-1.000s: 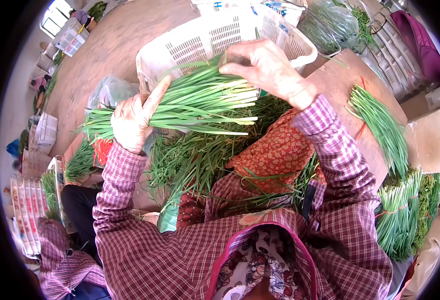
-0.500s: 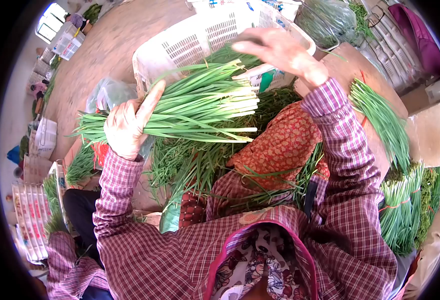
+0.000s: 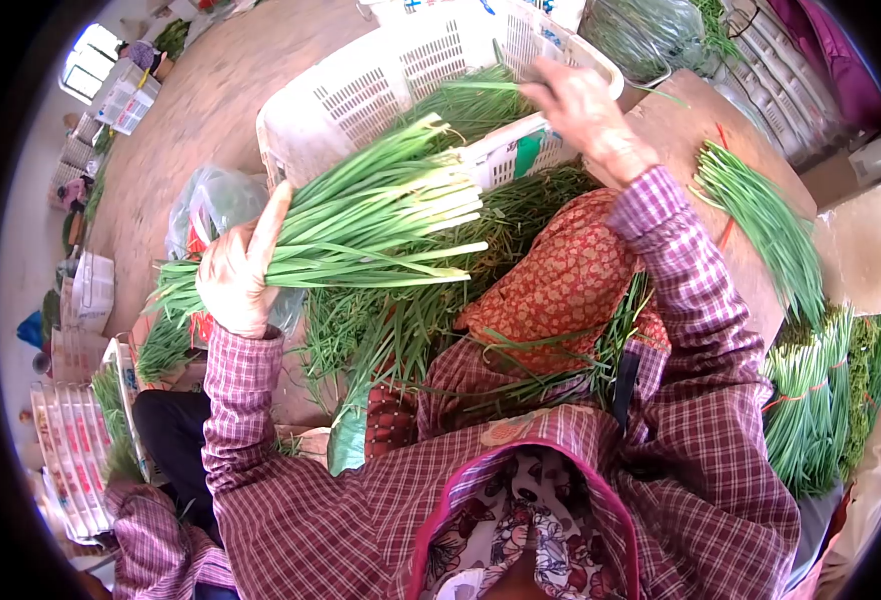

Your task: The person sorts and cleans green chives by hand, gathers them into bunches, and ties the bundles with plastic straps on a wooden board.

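My left hand [image 3: 241,275] is wrapped round a bunch of green stalks [image 3: 371,215], held level with the pale ends toward the right. Up and to the right, my right hand [image 3: 583,110] is closed in a pinch on a thin green stalk [image 3: 481,86], over the right side of a white slotted basket [image 3: 336,100]. Loose greens [image 3: 466,108] lie inside that basket. More loose greens [image 3: 391,325] are heaped below the bunch, beside a red patterned cloth [image 3: 561,285] over my lap.
A tied bunch [image 3: 766,225] lies on a board [image 3: 706,110] at the right, with upright bundles [image 3: 811,400] below it. A clear plastic bag [image 3: 219,205] is near my left hand. Other people [image 3: 144,55] and crates [image 3: 126,95] are at the far left.
My right hand has moved slightly up and its fingers have closed on a stalk. My left hand and the bunch have shifted a little left, and the bunch's pale ends have spread.
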### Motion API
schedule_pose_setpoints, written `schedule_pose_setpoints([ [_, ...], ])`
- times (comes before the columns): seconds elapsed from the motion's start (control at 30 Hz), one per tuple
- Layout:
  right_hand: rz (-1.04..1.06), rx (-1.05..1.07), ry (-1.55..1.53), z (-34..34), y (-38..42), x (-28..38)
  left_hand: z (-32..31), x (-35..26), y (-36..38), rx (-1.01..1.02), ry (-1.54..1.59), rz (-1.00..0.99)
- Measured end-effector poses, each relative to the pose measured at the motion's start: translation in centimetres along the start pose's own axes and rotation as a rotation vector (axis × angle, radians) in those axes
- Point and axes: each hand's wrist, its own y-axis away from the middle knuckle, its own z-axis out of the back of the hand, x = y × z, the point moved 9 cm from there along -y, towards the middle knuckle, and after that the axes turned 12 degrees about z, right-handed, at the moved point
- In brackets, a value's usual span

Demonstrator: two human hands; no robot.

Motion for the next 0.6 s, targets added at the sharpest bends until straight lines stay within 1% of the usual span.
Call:
schedule_pose_setpoints([
  [0.03,-0.001,0.0,0.0,0.8,0.4,-0.1,-0.2,0.4,0.2,0.039,0.007,0.029],
  [0.1,-0.113,0.365,0.031,-0.4,2.1,-0.9,-0.2,0.5,0.2,0.02,0.017,0.034],
  [0.13,-0.118,0.363,0.032,-0.2,2.2,-0.2,0.0,0.6,0.1,0.0,0.026,0.04],
  [0.2,0.014,0.151,-0.322,0.7,1.4,2.8,0.0,0.2,-0.2,-0.006,0.028,0.023],
  [0.27,-0.045,0.173,-0.6,-1.4,0.7,3.8,0.0,-0.2,-0.3,0.002,0.03,0.007],
  [0.33,-0.065,0.228,-0.764,-2.9,0.1,5.1,0.1,-0.5,-0.4,-0.004,0.03,-0.004],
  [0.4,-0.089,0.246,-0.818,-4.0,-0.1,5.1,0.2,-0.6,-0.6,-0.012,0.029,-0.012],
  [0.47,-0.125,0.213,-0.951,-4.1,0.1,5.0,0.4,-0.6,-0.7,-0.029,0.045,-0.002],
  [0.5,-0.125,0.213,-0.953,-4.3,0.5,4.6,0.5,-0.6,-0.6,-0.028,0.044,-0.004],
  [0.57,-0.268,-0.016,-0.699,-2.5,2.0,0.9,0.5,-0.4,-0.5,-0.03,0.046,0.008],
  [0.6,-0.21,0.021,-0.589,-1.6,2.2,-0.1,0.4,-0.2,-0.4,-0.029,0.047,0.008],
])
